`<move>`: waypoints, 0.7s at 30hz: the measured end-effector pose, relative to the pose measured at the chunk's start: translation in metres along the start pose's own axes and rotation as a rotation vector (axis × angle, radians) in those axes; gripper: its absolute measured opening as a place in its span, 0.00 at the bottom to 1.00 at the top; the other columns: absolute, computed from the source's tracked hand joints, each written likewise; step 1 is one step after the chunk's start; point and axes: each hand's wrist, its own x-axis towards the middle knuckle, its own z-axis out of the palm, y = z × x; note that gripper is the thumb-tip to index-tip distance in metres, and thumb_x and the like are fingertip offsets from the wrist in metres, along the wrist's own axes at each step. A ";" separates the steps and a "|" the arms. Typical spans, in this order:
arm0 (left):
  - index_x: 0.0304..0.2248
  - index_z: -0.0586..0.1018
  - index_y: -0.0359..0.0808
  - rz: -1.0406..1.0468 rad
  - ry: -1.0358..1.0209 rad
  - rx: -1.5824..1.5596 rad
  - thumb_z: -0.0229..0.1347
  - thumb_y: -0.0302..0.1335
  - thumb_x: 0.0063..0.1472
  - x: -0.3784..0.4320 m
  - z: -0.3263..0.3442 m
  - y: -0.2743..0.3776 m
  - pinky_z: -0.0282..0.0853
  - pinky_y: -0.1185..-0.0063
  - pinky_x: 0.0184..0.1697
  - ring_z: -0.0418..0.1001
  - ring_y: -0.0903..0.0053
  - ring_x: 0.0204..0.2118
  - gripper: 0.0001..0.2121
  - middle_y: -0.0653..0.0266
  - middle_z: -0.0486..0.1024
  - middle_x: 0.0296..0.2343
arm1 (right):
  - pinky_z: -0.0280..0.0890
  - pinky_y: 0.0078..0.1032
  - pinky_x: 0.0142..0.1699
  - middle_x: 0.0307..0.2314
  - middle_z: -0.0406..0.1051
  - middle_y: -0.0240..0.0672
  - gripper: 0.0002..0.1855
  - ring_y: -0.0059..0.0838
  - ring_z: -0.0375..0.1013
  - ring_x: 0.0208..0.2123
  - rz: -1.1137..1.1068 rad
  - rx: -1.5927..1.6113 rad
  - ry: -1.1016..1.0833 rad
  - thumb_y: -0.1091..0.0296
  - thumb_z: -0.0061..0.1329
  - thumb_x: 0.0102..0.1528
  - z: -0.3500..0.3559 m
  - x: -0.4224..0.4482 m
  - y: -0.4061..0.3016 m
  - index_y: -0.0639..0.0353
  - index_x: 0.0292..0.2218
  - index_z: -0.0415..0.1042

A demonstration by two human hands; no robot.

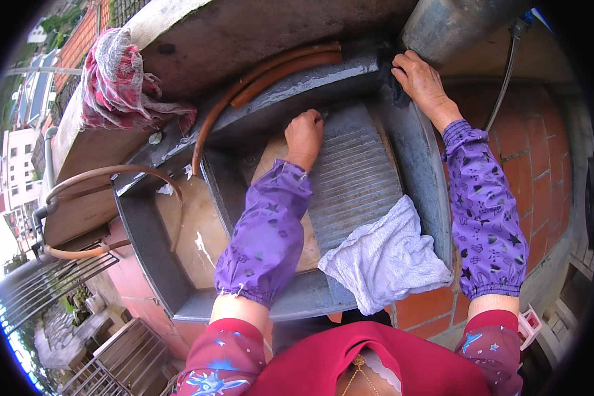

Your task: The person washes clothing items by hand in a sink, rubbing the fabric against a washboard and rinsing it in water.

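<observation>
Before me is a grey stone laundry sink point(420, 148) with a ribbed washboard point(351, 168) on its right side. My left hand point(304, 136) is curled at the washboard's upper left edge, and what its fingertips hold, if anything, is hidden. At the sink's far right corner, my right hand point(418, 79) grips a dark cloth point(398, 81) lying over the rim. A pale lavender towel point(388, 255) is spread over the washboard's near end and the front rim. Both my forearms wear purple patterned sleeve covers.
Brown hoses point(227, 94) lie along the back ledge and curve into the left basin point(193, 222). A red and white checked cloth point(121, 84) hangs on the wall. A large metal cylinder point(455, 24) stands at the back right, beside a braided hose point(505, 74). Metal railings are at the lower left.
</observation>
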 end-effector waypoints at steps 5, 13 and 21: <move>0.30 0.76 0.36 0.092 0.286 -0.220 0.58 0.23 0.48 -0.009 -0.067 0.034 0.68 0.79 0.29 0.74 0.75 0.25 0.07 0.61 0.75 0.22 | 0.65 0.40 0.39 0.31 0.64 0.38 0.07 0.48 0.68 0.35 0.052 0.027 -0.005 0.70 0.49 0.49 -0.001 -0.002 0.008 0.57 0.30 0.65; 0.29 0.77 0.41 0.114 0.342 0.023 0.58 0.26 0.48 0.024 -0.127 0.020 0.65 0.74 0.28 0.70 0.69 0.25 0.07 0.64 0.69 0.22 | 0.64 0.39 0.36 0.30 0.66 0.44 0.09 0.50 0.68 0.34 0.194 0.187 0.009 0.68 0.50 0.50 -0.018 -0.050 0.011 0.59 0.31 0.64; 0.32 0.78 0.43 0.151 0.275 0.129 0.55 0.27 0.49 0.058 -0.077 0.024 0.68 0.67 0.34 0.72 0.58 0.32 0.08 0.58 0.70 0.29 | 0.64 0.38 0.38 0.32 0.65 0.43 0.14 0.49 0.68 0.35 0.123 0.140 -0.102 0.66 0.52 0.48 -0.036 -0.078 -0.004 0.59 0.35 0.63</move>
